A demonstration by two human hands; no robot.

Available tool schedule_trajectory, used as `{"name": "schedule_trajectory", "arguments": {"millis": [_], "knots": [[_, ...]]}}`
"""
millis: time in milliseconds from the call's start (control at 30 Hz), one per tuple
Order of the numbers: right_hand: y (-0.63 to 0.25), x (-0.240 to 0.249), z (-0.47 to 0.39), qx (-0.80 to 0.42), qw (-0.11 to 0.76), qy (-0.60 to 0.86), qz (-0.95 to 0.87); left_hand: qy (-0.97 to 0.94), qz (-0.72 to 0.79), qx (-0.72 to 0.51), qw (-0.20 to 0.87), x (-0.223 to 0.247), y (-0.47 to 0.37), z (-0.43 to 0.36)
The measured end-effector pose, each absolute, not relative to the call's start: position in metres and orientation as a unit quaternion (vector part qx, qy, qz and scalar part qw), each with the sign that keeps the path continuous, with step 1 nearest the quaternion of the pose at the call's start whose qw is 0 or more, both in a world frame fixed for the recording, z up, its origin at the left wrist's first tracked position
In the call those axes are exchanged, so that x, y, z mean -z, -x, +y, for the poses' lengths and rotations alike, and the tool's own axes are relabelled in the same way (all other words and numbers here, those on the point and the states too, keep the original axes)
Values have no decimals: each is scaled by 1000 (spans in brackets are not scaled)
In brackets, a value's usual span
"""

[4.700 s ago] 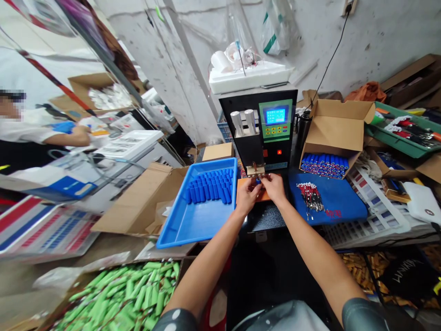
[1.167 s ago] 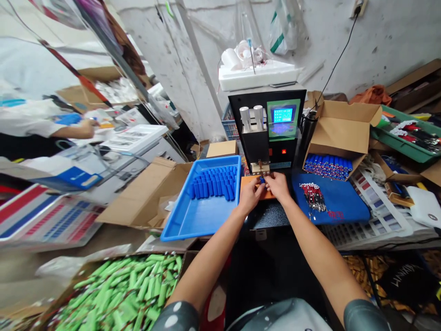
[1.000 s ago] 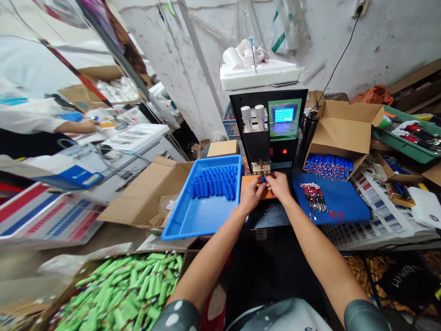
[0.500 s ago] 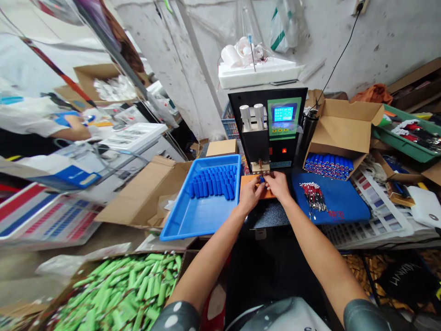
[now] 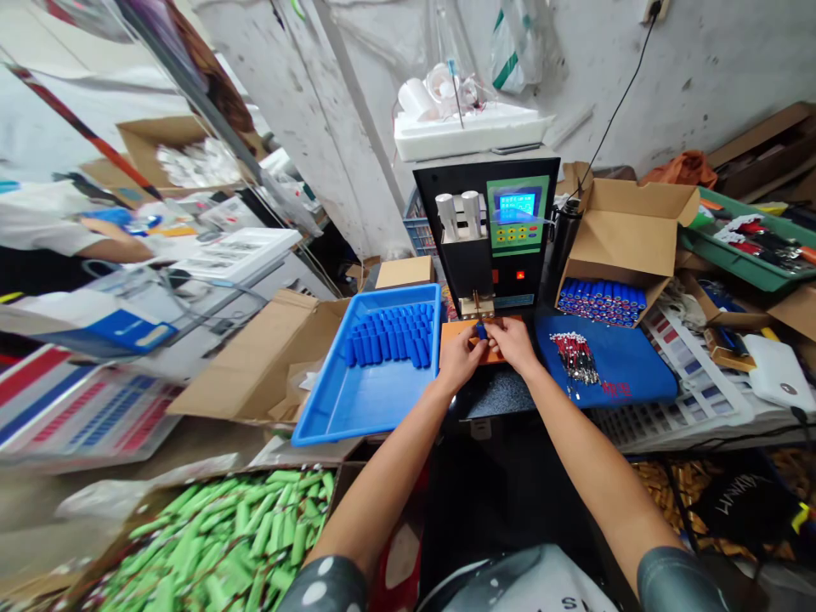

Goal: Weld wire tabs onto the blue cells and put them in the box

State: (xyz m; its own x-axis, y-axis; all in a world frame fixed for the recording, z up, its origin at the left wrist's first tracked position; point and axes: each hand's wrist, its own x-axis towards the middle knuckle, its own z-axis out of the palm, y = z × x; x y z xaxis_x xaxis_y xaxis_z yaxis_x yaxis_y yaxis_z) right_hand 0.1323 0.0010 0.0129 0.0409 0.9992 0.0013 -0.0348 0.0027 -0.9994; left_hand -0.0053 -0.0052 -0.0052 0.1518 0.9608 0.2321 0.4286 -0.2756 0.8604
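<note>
My left hand (image 5: 460, 357) is closed on a blue cylindrical battery cell (image 5: 482, 331), its fingers wrapped round the lower part. From the other side my right hand (image 5: 512, 343) reaches in with pinched fingers at the cell; whatever lies between them is too small to make out. Both hands rest over an orange pad (image 5: 451, 339), directly in front of the copper-coloured electrode pins (image 5: 477, 301) of a black spot welder (image 5: 464, 265). A lit blue display (image 5: 516, 206) shows on the welder's panel.
Left of the hands, a blue tray (image 5: 357, 408) holds standing blue cells (image 5: 388, 336). Red-black wire leads (image 5: 575, 357) lie on a blue mat (image 5: 637, 370), near a carton (image 5: 628, 234) of blue cells. Green-wrapped packs (image 5: 242, 535) fill a box below. A co-worker's arm (image 5: 115, 246) shows far left.
The view has shifted slightly. My hands stay by the electrodes, with the blue cell now more visible between them. The welder's display shows a different screen.
</note>
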Motion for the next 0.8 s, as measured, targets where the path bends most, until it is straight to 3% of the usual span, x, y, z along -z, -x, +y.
{"name": "schedule_trajectory", "arguments": {"millis": [267, 467, 633, 800], "knots": [[-215, -16, -29, -446, 609, 506, -418, -699, 500, -387, 334, 1, 5, -14], [-329, 11, -50, -270, 690, 584, -332, -784, 468, -376, 159, -15, -21, -29], [-378, 48, -62, -154, 663, 659, -321, -842, 388, -367, 78, -28, -95, 5], [-378, 60, -65, -144, 641, 665, -356, -873, 354, -336, 9, -28, -176, 61]]}}
